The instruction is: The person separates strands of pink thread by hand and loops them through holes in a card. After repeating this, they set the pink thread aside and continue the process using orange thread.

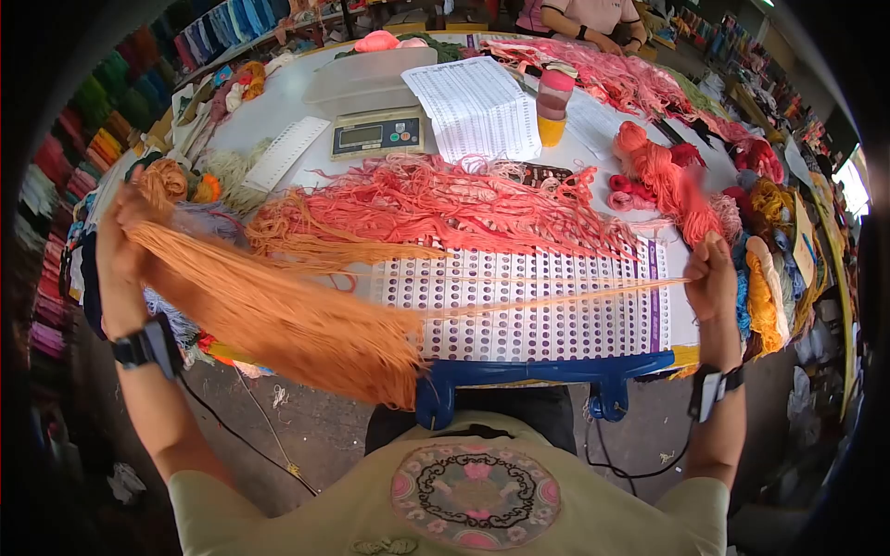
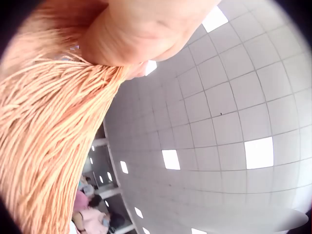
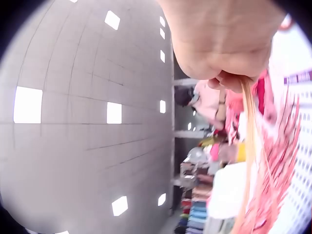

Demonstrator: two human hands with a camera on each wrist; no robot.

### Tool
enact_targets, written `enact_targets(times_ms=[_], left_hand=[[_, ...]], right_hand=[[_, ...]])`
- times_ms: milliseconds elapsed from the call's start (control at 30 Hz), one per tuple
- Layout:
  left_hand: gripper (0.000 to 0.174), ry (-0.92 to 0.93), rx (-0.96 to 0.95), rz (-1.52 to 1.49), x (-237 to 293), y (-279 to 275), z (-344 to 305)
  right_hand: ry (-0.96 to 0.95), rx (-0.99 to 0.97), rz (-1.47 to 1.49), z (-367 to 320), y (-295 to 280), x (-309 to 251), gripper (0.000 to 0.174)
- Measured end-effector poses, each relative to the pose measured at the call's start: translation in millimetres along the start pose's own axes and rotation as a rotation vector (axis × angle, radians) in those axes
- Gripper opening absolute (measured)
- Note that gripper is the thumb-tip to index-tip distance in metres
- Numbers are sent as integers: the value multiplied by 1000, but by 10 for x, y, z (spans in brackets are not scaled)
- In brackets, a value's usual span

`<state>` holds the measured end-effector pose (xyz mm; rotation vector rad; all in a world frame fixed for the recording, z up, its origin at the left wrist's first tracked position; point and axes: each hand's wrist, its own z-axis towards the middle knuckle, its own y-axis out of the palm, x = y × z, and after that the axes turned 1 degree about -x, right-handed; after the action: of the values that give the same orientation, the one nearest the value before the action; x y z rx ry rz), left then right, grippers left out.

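My left hand (image 1: 122,246), raised at the left of the table, grips one end of a thick hank of orange yarn (image 1: 297,320). The hank fans out and droops past the table's front edge. In the left wrist view its many strands (image 2: 48,131) spread from under the left hand (image 2: 141,31). At the right, my right hand (image 1: 712,278) pinches a thin bundle of orange strands (image 1: 565,298), drawn out nearly level from the hank across a white card with rows of holes (image 1: 519,329). The right wrist view shows these strands (image 3: 250,122) hanging from the curled fingers.
Coral-pink yarn (image 1: 445,208) lies heaped behind the card. Farther back are a digital scale (image 1: 375,134), printed sheets (image 1: 473,107) and a pink-and-yellow jar (image 1: 553,102). A blue bar (image 1: 547,371) runs along the front edge. Another person (image 1: 593,18) sits across the table.
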<state>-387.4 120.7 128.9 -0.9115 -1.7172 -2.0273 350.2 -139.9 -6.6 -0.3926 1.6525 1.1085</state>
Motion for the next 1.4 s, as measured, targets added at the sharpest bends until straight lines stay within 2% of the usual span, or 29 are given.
enact_targets(times_ms=[33, 67, 100, 167, 200, 233, 267, 333, 367, 400, 433, 467, 500, 533, 600, 667, 733, 767, 833, 867, 1000, 1067, 1167, 1300, 1367, 1400], left_hand=[[32, -74, -31, -21, 327, -190, 121], [34, 24, 37, 61, 625, -343, 256], [33, 215, 239, 220, 830, -369, 387], [31, 260, 78, 198, 1780, -1149, 874], [31, 255, 80, 195, 1661, -999, 892], [30, 203, -231, 226, 1379, -600, 882], [29, 146, -539, 252, 976, -185, 854], [34, 386, -137, 487, -150, 534, 712], [40, 716, -89, 703, -1260, 1025, 337], [43, 645, -231, 919, -1602, 1040, 348], [45, 566, -375, 1132, -1868, 979, 385], [41, 199, -480, 942, -2199, 837, 445], [38, 46, -435, 570, -2703, 692, 581], [27, 390, -738, 1094, -2952, 761, 497], [18, -625, -165, 705, -3439, 866, 349], [16, -739, -122, 937, -4011, 533, 373], [23, -674, -149, 1158, -4219, 479, 258], [23, -674, -147, 1160, -4257, 497, 225], [30, -652, -99, 1374, -4187, 699, 115], [34, -671, -92, 1377, -4169, 730, 100], [32, -654, -131, 1278, -4185, 693, 142], [28, -644, -21, 891, -4190, 688, 144], [26, -738, -120, 919, -4195, 645, 196], [22, -770, -148, 1058, -4164, 721, 242], [18, -632, -185, 1229, -4103, 738, 213], [18, -636, -183, 1226, -4093, 650, 224]], right_hand=[[-35, 85, -147, 121, -259, -76, 8], [-49, 186, -202, 257, -578, -189, 7], [-65, 286, -258, 399, -902, -342, 7], [-218, 367, -662, 567, -1392, -785, 10], [-463, 636, -765, 787, -1579, -821, 14], [-465, 638, -766, 862, -1453, -818, 14], [-481, 450, -803, 843, -1137, -750, 14], [-427, 143, -900, 621, -222, -475, 12], [-366, 24, -960, 495, 319, -279, 10], [-154, -101, -812, 512, 605, -22, 9], [-82, -305, -809, 305, 1050, 168, 11], [-60, -536, -673, 204, 1296, 464, 13], [-31, -621, -727, 119, 1512, 715, 11], [92, -731, -682, 123, 1610, 1028, 10], [94, -739, -898, 40, 1822, 1461, 6], [72, -757, -1000, 65, 1799, 1826, 5], [-74, -757, -1112, 70, 1773, 2027, 6], [-73, -757, -1110, 80, 1761, 2055, 6], [-16, -757, -1073, 53, 1770, 2020, 5], [-7, -763, -1080, 31, 1780, 1981, 6], [-6, -743, -986, 10, 1744, 2004, 6], [3, -724, -990, 11, 1746, 1978, 7], [27, -713, -993, 16, 1769, 1946, 10], [55, -737, -962, 42, 1759, 1979, 13], [42, -722, -1008, 25, 1761, 1967, 14], [32, -708, -1054, 8, 1759, 1962, 15]])
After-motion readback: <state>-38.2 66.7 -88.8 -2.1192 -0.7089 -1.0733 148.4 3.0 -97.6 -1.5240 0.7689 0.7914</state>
